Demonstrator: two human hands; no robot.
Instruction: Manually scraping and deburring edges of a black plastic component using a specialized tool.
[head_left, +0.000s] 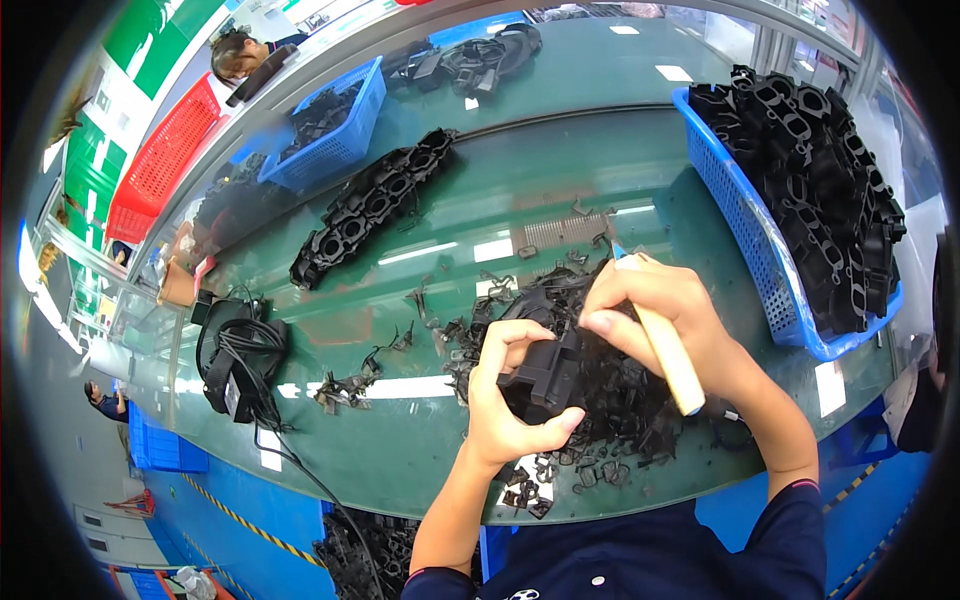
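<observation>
My left hand (500,410) grips a black moulded plastic part (548,374), with the thumb along its lower side and the fingers curled round its far side. Held in my right hand (665,305) is a stick-like tool with a cream handle (668,358) and a blue bit at its far end; I cannot make out a blade. The right fingertips are just to the right of the part. Under both hands lies a heap of black plastic scraps (630,410), partly hidden by them.
A blue basket (740,220) piled with black parts stands at the right. A long black moulded part (375,205) lies on the green table (440,290). At the left is a black device with a coiled cable (240,350). Another blue basket (350,135) and a person (240,60) are beyond.
</observation>
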